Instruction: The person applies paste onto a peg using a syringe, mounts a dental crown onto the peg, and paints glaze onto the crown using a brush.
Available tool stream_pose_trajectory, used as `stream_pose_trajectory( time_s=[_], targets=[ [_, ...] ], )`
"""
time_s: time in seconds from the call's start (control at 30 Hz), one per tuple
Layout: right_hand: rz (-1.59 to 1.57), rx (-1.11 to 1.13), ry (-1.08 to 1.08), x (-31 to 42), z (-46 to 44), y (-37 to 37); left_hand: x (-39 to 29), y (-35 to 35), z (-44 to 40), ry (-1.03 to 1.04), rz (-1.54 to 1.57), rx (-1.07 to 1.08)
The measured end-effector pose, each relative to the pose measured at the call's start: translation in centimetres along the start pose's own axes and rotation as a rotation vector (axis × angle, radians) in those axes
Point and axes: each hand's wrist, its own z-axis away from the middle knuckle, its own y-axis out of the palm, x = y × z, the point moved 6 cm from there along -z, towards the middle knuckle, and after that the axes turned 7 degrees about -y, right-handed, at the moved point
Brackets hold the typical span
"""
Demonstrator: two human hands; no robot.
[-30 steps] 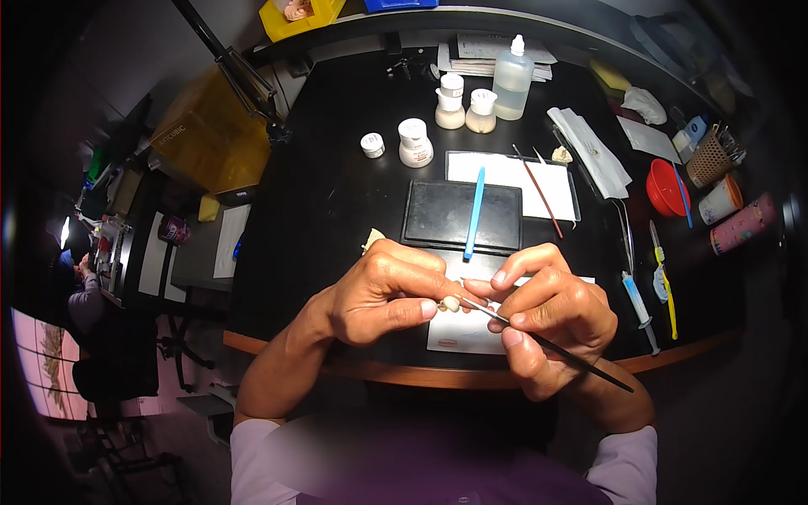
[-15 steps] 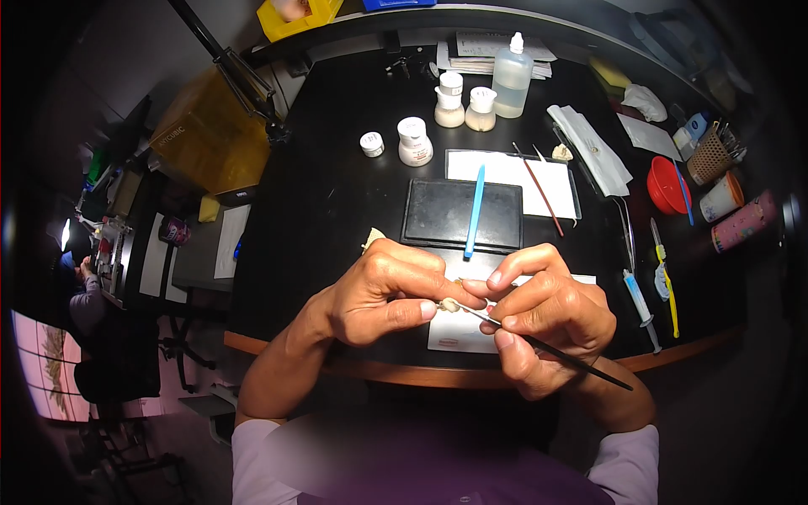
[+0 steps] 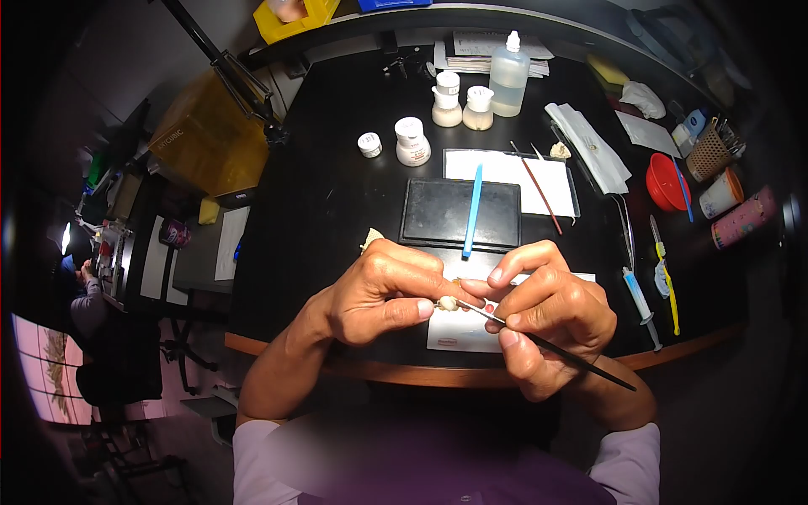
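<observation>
- Pinched between thumb and forefinger of the left hand (image 3: pixel 374 290), in the head view, a small cream piece (image 3: pixel 448 303) sits right at the fingertips.
- Right hand (image 3: pixel 557 313) closes its fingers around a thin dark tool (image 3: pixel 589 364), tip at the piece; actual contact is too small to tell.
- Work on the piece seems under way; how much is left cannot be told.
- Beyond the grip, a blue stick (image 3: pixel 474 210) lies across a black box (image 3: pixel 429 215).

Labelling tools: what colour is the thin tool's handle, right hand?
The tool's handle is black, best seen in the head view.
</observation>
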Motion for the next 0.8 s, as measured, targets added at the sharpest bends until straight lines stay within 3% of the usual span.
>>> stream_pose_trajectory(
  time_s=[0.8],
  targets=[
    [0.022,0.010,0.014,-0.11,-0.04,0.28,-0.17,-0.16,0.00,-0.028,-0.023,0.013]
  ],
)
